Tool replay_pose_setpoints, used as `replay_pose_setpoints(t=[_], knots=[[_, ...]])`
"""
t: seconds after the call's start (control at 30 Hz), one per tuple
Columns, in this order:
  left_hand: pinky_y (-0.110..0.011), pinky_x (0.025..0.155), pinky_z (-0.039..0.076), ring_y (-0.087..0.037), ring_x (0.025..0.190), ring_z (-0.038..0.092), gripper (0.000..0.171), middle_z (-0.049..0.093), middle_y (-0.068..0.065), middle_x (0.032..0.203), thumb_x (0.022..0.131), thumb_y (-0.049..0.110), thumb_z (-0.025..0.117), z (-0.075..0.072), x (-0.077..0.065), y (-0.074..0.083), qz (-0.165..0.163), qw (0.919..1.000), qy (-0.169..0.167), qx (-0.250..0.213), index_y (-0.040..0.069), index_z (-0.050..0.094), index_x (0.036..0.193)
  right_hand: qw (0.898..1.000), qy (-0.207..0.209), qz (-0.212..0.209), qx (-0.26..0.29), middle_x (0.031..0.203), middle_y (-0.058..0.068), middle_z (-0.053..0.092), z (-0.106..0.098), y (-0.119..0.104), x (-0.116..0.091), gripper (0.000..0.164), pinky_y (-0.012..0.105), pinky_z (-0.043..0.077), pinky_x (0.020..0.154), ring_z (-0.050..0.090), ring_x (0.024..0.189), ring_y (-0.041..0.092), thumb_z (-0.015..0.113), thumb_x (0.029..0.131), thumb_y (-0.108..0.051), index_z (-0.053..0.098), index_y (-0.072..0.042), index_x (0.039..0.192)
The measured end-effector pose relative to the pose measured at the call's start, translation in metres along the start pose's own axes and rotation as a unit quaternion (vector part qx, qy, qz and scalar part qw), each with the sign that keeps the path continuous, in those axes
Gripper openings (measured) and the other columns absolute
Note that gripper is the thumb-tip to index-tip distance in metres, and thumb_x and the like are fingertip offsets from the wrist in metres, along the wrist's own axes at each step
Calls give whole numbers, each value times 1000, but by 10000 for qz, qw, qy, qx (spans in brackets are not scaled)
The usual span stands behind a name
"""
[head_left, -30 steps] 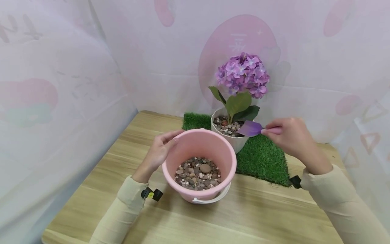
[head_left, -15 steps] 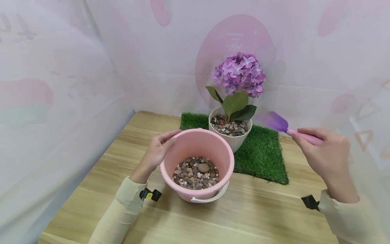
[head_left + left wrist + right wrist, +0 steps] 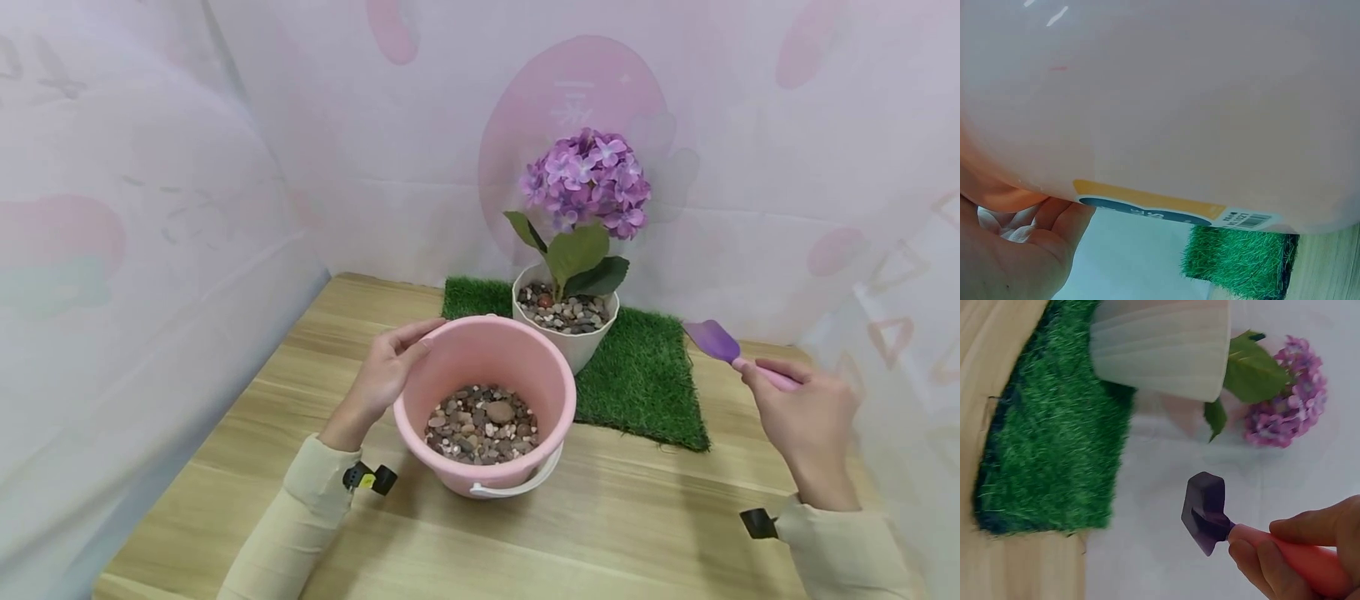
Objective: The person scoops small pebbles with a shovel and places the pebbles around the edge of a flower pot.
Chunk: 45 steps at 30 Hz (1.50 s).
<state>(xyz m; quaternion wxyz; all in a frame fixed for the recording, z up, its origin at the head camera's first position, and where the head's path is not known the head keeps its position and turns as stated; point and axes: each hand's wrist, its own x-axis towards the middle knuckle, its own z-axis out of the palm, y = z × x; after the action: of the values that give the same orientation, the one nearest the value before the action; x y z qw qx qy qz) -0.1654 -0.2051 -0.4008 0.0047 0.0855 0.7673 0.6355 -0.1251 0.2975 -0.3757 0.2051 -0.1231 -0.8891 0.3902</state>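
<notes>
My left hand (image 3: 384,367) holds the pink bucket (image 3: 558,375) by its far left rim, thumb at the edge and fingers along the outer wall. Pebbles (image 3: 480,429) cover the bucket's bottom, one larger and flatter than the others. In my right hand (image 3: 810,417) is a small trowel (image 3: 714,340) with a purple blade and pink handle, raised at the right, apart from the pot. The right wrist view shows fingers (image 3: 1304,528) gripping the trowel's handle (image 3: 1310,565). A white pot (image 3: 588,350) of pebbles stands behind the bucket, bearing a purple hydrangea (image 3: 588,179).
Under the pot lies a green artificial grass mat (image 3: 645,396) on the wooden table (image 3: 637,525). A white bucket handle (image 3: 525,485) hangs down in front. Printed pale curtains (image 3: 420,125) enclose the table at the back and sides.
My right hand has carried the trowel away from over the pot's rim, to the right and slightly down. The left hand stays at the bucket's rim.
</notes>
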Motion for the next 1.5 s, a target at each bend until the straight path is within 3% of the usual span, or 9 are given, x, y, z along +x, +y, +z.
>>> replay_pose_setpoints(t=[0.17, 0.23, 0.33, 0.53, 0.67, 0.77, 0.93, 1.13, 1.5], knots=[[-41, 97, 66, -41, 123, 69, 41, 63, -20, 148, 109, 16, 55, 1, 0, 1, -49, 10000, -38, -60, 8, 60, 149, 9989, -62, 128, -442, 79, -10, 80, 4, 18, 5, 45, 5, 49, 53, 51, 59, -29, 78, 96, -35, 77, 3, 120], [-41, 97, 65, -42, 124, 69, 41, 63, -20, 148, 110, 16, 55, 2, -1, 1, -56, 10000, -33, -72, 8, 59, 149, 9976, -138, 144, -661, 92, 10, 81, 5, 25, 8, 43, 8, 49, 51, 49, 57, -28, 76, 97, -33, 77, 4, 120], [-41, 98, 65, -41, 124, 69, 41, 63, -20, 148, 110, 16, 55, 3, -1, 2, -56, 10000, -22, -69, 7, 59, 150, 9958, -300, 191, -842, 98, 22, 79, 7, 38, 12, 42, 13, 50, 48, 48, 56, -24, 73, 98, -29, 76, 7, 119], [-39, 97, 65, -41, 124, 69, 41, 63, -19, 149, 109, 16, 55, 5, -1, 4, -11, 10000, -50, -23, 7, 59, 149, 9934, -410, 410, -995, 99, 24, 79, 13, 67, 14, 40, 16, 50, 48, 51, 62, -15, 71, 99, -25, 75, 10, 118], [-38, 98, 65, -40, 126, 68, 40, 62, -19, 150, 109, 15, 55, 6, -2, 4, 28, 10000, -39, 30, 7, 60, 148, 9891, -516, 166, -1368, 99, 26, 79, 15, 83, 13, 38, 22, 48, 52, 74, 69, 25, 69, 100, -25, 77, 10, 112], [-39, 99, 65, -40, 126, 68, 40, 61, -18, 151, 109, 15, 55, 6, -2, 4, 42, 10000, -32, 46, 8, 61, 148, 9852, -628, -143, -1590, 94, 26, 79, 18, 90, 9, 37, 32, 52, 59, 75, 88, 50, 69, 100, -24, 77, 12, 107], [-38, 99, 65, -41, 126, 68, 41, 61, -18, 151, 109, 15, 55, 6, -1, 4, 68, 10000, -32, 27, 7, 60, 149, 9734, -1278, -271, -1884, 77, 23, 77, 20, 94, 7, 45, 50, 57, 66, 70, 69, 40, 62, 106, -30, 80, 9, 90], [-37, 98, 65, -40, 127, 68, 40, 61, -18, 152, 109, 15, 55, 8, 1, 4, 24, 10000, -54, 27, 7, 60, 149, 9406, -2438, 84, -2363, 63, 12, 62, 17, 95, 3, 61, 40, 50, 54, 58, 59, 26, 46, 111, -40, 60, -4, 64], [-35, 98, 65, -41, 126, 68, 41, 62, -20, 150, 110, 17, 54, 7, 4, 2, 84, 9997, -194, 119, 7, 59, 150, 9101, -2868, 421, -2961, 89, 34, 63, 18, 91, 2, 59, 43, 50, 53, 61, 71, 35, 41, 110, -50, 52, -7, 71]])
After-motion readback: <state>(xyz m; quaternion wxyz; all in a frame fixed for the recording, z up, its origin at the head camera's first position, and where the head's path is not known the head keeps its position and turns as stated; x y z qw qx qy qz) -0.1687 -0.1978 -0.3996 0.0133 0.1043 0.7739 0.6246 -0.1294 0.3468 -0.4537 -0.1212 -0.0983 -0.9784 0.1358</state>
